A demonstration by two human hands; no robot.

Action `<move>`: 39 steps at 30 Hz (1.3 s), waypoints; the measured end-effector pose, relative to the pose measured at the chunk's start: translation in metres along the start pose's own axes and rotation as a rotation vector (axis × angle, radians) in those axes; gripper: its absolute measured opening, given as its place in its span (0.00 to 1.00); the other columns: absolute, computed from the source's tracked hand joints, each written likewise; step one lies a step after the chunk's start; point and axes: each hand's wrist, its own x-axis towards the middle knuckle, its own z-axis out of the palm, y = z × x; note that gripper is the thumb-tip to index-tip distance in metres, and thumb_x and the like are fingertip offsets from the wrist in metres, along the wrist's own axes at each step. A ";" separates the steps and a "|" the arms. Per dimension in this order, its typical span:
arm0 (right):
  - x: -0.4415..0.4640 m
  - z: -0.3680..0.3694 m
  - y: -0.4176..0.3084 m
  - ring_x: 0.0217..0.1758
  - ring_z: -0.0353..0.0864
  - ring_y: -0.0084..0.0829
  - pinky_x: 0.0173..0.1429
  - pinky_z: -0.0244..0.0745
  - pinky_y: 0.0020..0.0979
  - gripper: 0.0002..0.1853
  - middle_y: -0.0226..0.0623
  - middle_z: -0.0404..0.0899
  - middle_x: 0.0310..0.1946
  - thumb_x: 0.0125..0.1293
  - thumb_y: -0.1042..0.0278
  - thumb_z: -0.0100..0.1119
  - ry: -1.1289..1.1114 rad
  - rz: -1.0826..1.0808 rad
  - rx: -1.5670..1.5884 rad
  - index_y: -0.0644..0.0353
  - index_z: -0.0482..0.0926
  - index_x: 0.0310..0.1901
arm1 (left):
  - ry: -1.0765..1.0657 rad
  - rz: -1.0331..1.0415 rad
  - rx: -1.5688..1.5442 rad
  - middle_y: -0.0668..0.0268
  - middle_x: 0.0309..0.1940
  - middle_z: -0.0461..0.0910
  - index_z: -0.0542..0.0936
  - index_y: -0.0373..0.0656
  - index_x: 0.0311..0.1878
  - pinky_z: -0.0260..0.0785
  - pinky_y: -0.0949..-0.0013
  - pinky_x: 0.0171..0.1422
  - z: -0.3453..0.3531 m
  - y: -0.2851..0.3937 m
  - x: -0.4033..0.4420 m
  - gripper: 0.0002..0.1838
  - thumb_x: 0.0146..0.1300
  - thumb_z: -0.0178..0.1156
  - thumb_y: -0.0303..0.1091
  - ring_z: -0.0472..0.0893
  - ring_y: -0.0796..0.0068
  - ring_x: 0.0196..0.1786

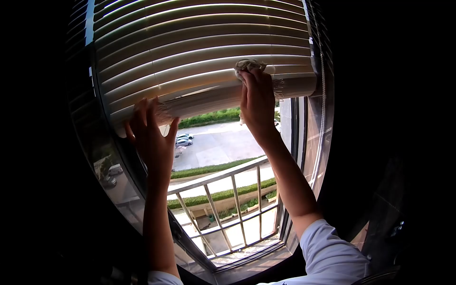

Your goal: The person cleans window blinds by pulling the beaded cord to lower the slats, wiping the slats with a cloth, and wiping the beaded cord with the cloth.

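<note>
Closed the right hand [258,102] narrowly around a bunched cloth [250,65], against the right part of the blind [204,48], probably for firm contact; spread the left hand [156,137] wide-fingered at its lower left edge, apparently to steady it.

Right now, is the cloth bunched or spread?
Bunched: the cloth shows as a small, crumpled wad in the right hand.
</note>
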 end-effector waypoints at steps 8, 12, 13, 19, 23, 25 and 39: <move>0.017 0.026 -0.061 0.56 0.81 0.47 0.61 0.81 0.45 0.14 0.44 0.81 0.51 0.67 0.82 0.61 -0.108 -0.104 0.227 0.65 0.82 0.53 | 0.007 -0.007 -0.043 0.62 0.77 0.70 0.70 0.58 0.79 0.50 0.40 0.86 -0.006 0.002 0.004 0.41 0.66 0.75 0.55 0.66 0.60 0.82; 0.012 0.008 -0.016 0.57 0.80 0.46 0.63 0.79 0.44 0.17 0.44 0.80 0.51 0.63 0.82 0.62 -0.108 0.010 0.074 0.64 0.81 0.54 | -0.009 -0.020 -0.007 0.63 0.76 0.69 0.70 0.57 0.79 0.50 0.40 0.86 -0.004 0.003 0.003 0.41 0.66 0.74 0.54 0.67 0.60 0.82; 0.011 0.002 0.002 0.57 0.80 0.47 0.63 0.79 0.45 0.15 0.44 0.81 0.51 0.64 0.82 0.61 -0.058 0.015 0.024 0.65 0.81 0.53 | -0.002 -0.009 -0.014 0.63 0.76 0.69 0.70 0.57 0.78 0.50 0.39 0.86 -0.004 0.003 0.002 0.40 0.66 0.74 0.54 0.67 0.60 0.81; 0.011 -0.021 0.039 0.57 0.80 0.48 0.64 0.79 0.45 0.10 0.46 0.80 0.52 0.70 0.82 0.59 -0.012 0.057 -0.082 0.66 0.82 0.51 | -0.018 -0.016 -0.006 0.63 0.76 0.69 0.70 0.58 0.78 0.49 0.38 0.86 -0.006 0.004 0.005 0.39 0.67 0.73 0.53 0.68 0.59 0.80; 0.011 0.001 -0.002 0.56 0.80 0.46 0.63 0.79 0.44 0.10 0.44 0.81 0.51 0.70 0.82 0.61 -0.129 -0.049 0.073 0.65 0.81 0.52 | 0.026 -0.004 -0.038 0.63 0.77 0.69 0.69 0.58 0.79 0.48 0.36 0.86 0.002 0.001 0.001 0.40 0.67 0.73 0.53 0.66 0.58 0.82; 0.017 0.014 -0.030 0.57 0.80 0.47 0.65 0.79 0.45 0.12 0.43 0.80 0.51 0.68 0.81 0.62 -0.140 -0.084 0.173 0.64 0.81 0.52 | 0.002 -0.011 -0.039 0.62 0.79 0.67 0.68 0.59 0.80 0.49 0.32 0.86 0.002 0.000 0.000 0.40 0.69 0.71 0.56 0.65 0.58 0.83; 0.010 -0.074 0.095 0.62 0.80 0.56 0.66 0.77 0.49 0.13 0.54 0.79 0.56 0.77 0.81 0.56 0.324 0.197 -0.144 0.67 0.78 0.59 | -0.043 -0.033 0.009 0.56 0.80 0.65 0.63 0.59 0.84 0.57 0.33 0.84 -0.006 0.010 0.004 0.42 0.71 0.68 0.53 0.66 0.52 0.82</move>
